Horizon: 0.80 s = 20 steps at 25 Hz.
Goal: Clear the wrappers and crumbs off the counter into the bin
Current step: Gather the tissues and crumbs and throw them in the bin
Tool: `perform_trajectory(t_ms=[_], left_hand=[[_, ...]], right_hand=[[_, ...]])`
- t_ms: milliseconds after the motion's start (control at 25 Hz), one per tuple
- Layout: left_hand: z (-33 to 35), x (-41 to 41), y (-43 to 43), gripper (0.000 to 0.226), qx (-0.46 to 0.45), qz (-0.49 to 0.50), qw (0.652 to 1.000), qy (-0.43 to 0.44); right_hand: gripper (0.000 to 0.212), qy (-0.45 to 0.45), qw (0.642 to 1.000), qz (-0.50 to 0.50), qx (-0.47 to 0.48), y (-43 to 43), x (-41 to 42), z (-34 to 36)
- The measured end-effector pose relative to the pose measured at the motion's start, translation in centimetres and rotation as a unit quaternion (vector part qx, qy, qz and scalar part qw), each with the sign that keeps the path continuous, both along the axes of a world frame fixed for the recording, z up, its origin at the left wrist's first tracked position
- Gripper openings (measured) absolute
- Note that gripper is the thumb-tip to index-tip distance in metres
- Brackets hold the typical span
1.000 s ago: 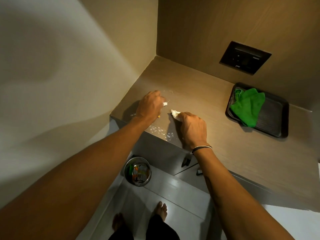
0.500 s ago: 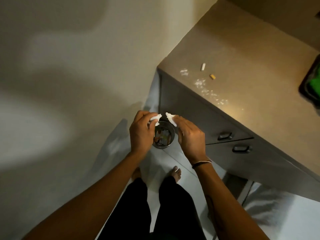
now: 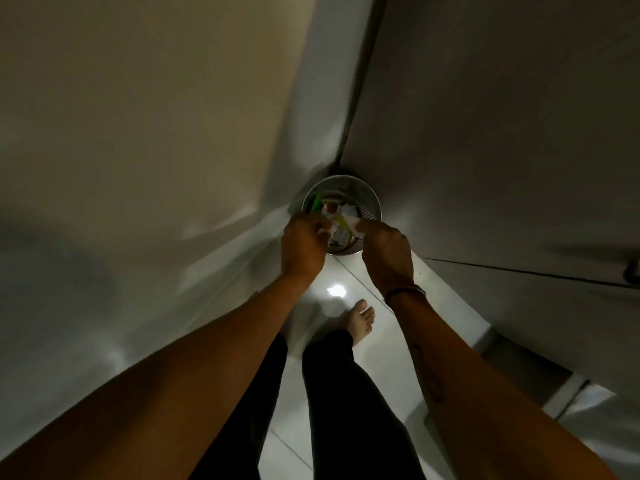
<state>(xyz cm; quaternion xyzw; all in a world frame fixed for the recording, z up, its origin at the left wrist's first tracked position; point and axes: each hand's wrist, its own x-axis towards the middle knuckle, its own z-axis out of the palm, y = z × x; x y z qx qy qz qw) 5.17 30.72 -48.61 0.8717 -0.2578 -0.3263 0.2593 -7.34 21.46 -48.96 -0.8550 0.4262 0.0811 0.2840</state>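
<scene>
A round metal bin (image 3: 374, 201) stands on the floor in the corner between the wall and the cabinet. Several crumpled wrappers (image 3: 341, 221) lie inside it. Both my hands hover over the bin's near rim. My left hand (image 3: 302, 249) is curled, with a pale scrap just showing at its fingertips. My right hand (image 3: 388, 252) pinches a small white wrapper scrap (image 3: 360, 225) above the bin's opening. The counter top is out of view.
The grey cabinet front (image 3: 502, 168) fills the right side, with a drawer handle (image 3: 633, 270) at the right edge. A pale wall (image 3: 138, 133) stands on the left. My bare foot (image 3: 362, 318) and dark trouser legs are on the glossy tiled floor (image 3: 334, 291).
I have bent lower toward the bin. Both hands moved from the counter down over the bin's mouth, each carrying a white scrap. The counter has left the view.
</scene>
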Motion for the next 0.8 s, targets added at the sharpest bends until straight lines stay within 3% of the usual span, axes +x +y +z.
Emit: perform_trajectory(t_ms=[160,360,480,600,800], left_hand=[[-4.9,0.4,-2.1,0.029,0.052,-0.063,0.997,-0.005],[-0.3,0.7,1.0,0.034,0.021,-0.095,0.995,-0.015],[6.8,0.2,2.6,0.053,0.010,-0.182,0.980,-0.080],[15.8,0.3,2.0,0.071,-0.017,-0.286,0.944,-0.161],[29.7,1.6,-2.0,0.070,-0.170,-0.284,0.909,-0.251]], right_hand=[[0.035,0.004,0.993,-0.063,0.096,-1.9,1.8,-4.6],[0.042,-0.007,0.988,-0.098,0.115,-0.1,-0.5,0.3],[0.059,0.001,0.996,-0.078,0.046,2.1,-2.0,7.7],[0.064,-0.048,0.994,-0.095,-0.026,2.9,-2.1,16.9],[0.051,-0.211,0.946,-0.144,-0.202,0.8,-2.0,32.0]])
